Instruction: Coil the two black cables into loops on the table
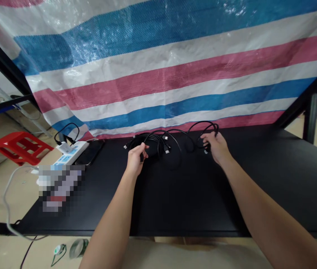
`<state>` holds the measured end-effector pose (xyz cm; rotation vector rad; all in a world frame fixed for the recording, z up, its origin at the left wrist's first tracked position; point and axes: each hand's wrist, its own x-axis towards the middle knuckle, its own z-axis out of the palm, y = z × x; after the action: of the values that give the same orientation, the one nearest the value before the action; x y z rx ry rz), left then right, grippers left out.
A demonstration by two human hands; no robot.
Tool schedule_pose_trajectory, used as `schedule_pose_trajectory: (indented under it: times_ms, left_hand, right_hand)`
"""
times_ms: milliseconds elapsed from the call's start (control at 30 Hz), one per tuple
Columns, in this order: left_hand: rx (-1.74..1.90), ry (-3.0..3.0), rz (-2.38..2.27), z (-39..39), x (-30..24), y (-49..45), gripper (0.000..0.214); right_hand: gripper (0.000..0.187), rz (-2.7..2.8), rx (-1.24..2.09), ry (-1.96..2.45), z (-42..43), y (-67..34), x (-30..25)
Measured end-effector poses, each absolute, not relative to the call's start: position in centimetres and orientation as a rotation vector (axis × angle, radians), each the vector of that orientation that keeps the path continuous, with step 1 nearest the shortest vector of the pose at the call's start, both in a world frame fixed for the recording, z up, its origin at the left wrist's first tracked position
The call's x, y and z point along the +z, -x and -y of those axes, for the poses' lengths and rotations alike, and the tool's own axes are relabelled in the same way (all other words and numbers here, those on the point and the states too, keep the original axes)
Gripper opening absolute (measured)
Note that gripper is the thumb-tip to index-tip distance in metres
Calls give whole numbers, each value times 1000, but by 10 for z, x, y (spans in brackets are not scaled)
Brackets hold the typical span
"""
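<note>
The right hand [217,147] is curled around bunched loops of black cable [216,129] at one o'clock on the black table [181,209]; the left hand [137,160], at eleven, seems to pinch a strand, its grip partly hidden by the fingers. Coiled cables [156,139] lie just beyond the left hand, with a white plug [167,151] at their near right edge. Slack arcs between the hands cross that coil, so a pull could snag a plug or draw a knot tight. A loose right grip could let its loops spring apart, and a wide sweep toward nine might knock the phone [91,153].
</note>
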<state>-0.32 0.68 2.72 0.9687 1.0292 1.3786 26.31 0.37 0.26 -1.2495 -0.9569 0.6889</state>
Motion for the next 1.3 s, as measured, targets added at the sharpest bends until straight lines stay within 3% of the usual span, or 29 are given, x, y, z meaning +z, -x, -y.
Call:
schedule_pose_trajectory:
  times_ms: [133, 200, 367, 600, 767, 1300]
  left_hand:
    - [1335, -1260, -1199, -6, 21, 2, 38]
    - [1283, -1326, -1263, -5, 21, 2, 31]
    - [1276, -1379, -1239, -2, 23, 3, 28]
    - [1430, -1151, -1103, -5, 21, 5, 30]
    - [1484, -1199, -1143, -4, 21, 1, 35]
    - [1381, -1375, -1314, 2, 27, -6, 49]
  right_hand:
    - [57, 1158, 417, 1458, 0, -250, -2]
    - [49, 1187, 391, 1510, 3, -245, 0]
    - [39, 955, 512, 1480, 5, -239, 12]
    - [54, 752, 842, 1170, 0, -245, 15]
    - [61, 690, 876, 1087, 1, -234, 18]
    - [44, 912, 936, 1084, 20, -194, 24]
